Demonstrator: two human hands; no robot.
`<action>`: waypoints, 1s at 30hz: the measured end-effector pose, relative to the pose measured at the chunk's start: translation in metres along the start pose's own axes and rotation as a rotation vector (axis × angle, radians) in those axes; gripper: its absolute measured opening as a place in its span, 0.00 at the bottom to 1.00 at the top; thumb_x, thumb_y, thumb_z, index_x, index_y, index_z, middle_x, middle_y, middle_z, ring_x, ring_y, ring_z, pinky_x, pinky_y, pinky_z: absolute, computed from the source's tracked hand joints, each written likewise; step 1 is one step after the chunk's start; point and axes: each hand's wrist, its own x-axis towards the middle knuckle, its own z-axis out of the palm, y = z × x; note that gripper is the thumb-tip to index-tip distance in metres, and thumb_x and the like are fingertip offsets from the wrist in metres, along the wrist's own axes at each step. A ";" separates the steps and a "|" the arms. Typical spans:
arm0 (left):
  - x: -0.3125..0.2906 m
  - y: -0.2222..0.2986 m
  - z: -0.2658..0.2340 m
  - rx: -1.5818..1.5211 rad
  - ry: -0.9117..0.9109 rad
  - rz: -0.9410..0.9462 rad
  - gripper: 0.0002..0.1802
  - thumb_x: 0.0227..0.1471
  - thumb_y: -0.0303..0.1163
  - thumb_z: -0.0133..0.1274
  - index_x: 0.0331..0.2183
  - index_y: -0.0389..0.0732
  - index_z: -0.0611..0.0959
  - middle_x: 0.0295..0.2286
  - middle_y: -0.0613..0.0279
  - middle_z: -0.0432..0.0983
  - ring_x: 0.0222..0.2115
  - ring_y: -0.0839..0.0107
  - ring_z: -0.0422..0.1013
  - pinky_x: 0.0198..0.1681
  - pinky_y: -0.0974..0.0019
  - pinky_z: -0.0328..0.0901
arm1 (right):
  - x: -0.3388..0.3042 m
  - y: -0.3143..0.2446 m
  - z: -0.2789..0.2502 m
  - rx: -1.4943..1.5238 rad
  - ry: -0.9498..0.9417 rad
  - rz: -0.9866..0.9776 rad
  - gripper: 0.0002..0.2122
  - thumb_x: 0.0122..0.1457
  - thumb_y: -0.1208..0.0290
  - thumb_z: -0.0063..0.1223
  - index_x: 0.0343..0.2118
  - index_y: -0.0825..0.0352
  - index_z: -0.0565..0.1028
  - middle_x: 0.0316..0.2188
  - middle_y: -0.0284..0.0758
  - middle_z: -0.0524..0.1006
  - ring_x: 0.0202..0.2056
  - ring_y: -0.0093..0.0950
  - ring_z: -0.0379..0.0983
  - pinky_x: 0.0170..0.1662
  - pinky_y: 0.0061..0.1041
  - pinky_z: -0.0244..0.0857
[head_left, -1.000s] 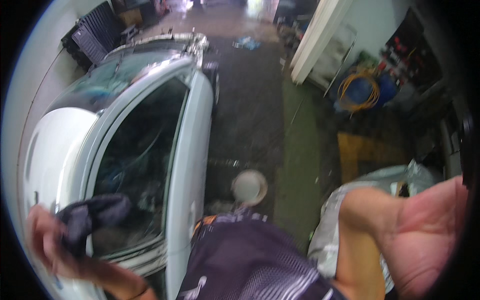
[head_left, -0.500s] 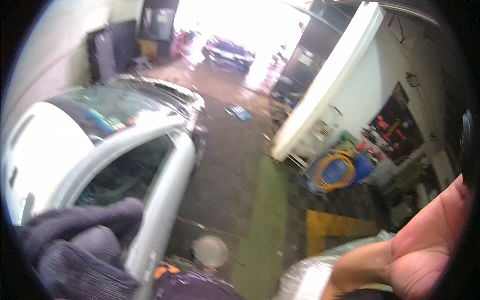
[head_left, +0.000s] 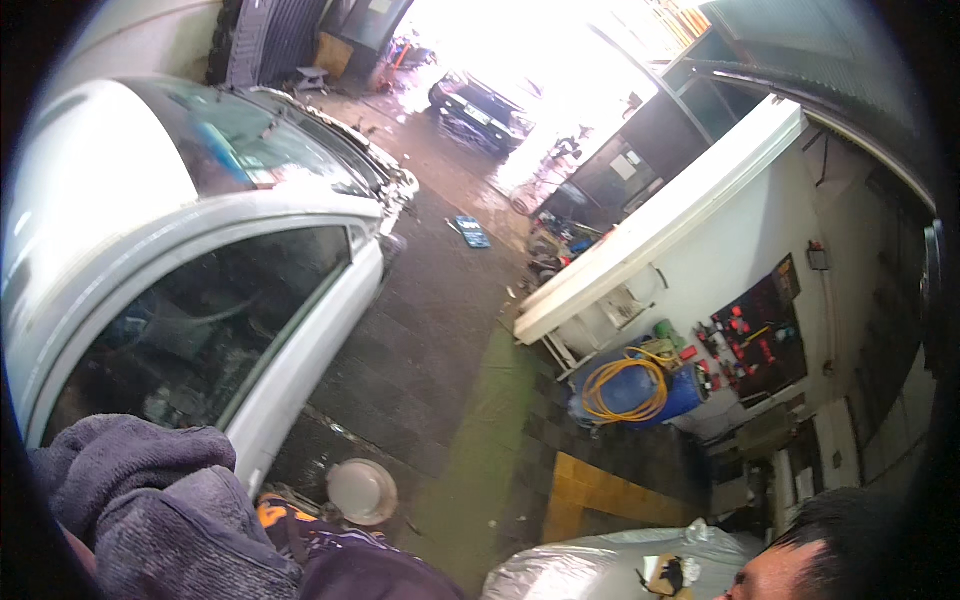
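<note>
A bunched grey cloth (head_left: pixel 170 480) fills the lower left, in front of the side window of a silver car (head_left: pixel 310 370). Beside the cloth, at the rim, shows a small patch of skin, perhaps my left hand (head_left: pixel 78 548); its fingers are hidden, so I cannot see whether they grip the cloth. My right hand is out of the picture. Dark clothing with an orange pattern (head_left: pixel 285 525) lies along the bottom edge. A round pale basin-like object (head_left: pixel 362 490) stands on the floor beside the car.
A person's dark-haired head (head_left: pixel 835 540) is at lower right, beside a silvery cover (head_left: pixel 600 560). A yellow hose (head_left: pixel 625 390) hangs on a blue drum (head_left: pixel 690 390). Tools hang on a dark board (head_left: pixel 765 340). A blue flat item (head_left: pixel 472 232) lies on the floor; another car (head_left: pixel 480 105) stands outside.
The view has turned, and more of the silver car's window shows. The bare hand and forearm at lower right are gone; a person's head now appears there.
</note>
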 end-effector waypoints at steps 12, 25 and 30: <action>-0.013 -0.004 0.001 0.028 0.006 0.005 0.11 0.61 0.32 0.58 0.43 0.36 0.83 0.31 0.63 0.77 0.31 0.74 0.69 0.38 0.68 0.67 | 0.007 0.012 -0.004 -0.015 -0.008 -0.129 0.27 0.64 0.51 0.58 0.58 0.68 0.76 0.56 0.43 0.78 0.57 0.45 0.75 0.59 0.46 0.69; -0.027 -0.009 -0.010 0.056 0.012 -0.023 0.11 0.60 0.32 0.59 0.42 0.36 0.83 0.30 0.63 0.77 0.30 0.74 0.69 0.37 0.68 0.66 | 0.021 0.020 -0.002 -0.015 -0.012 -0.162 0.26 0.64 0.52 0.57 0.58 0.68 0.76 0.56 0.43 0.78 0.57 0.44 0.76 0.59 0.46 0.69; -0.035 -0.007 -0.013 0.069 -0.006 -0.034 0.11 0.59 0.32 0.59 0.41 0.37 0.84 0.30 0.63 0.77 0.30 0.74 0.69 0.37 0.68 0.66 | 0.019 0.030 -0.006 0.010 0.022 -0.191 0.26 0.64 0.53 0.57 0.57 0.68 0.76 0.56 0.43 0.78 0.57 0.44 0.76 0.59 0.46 0.70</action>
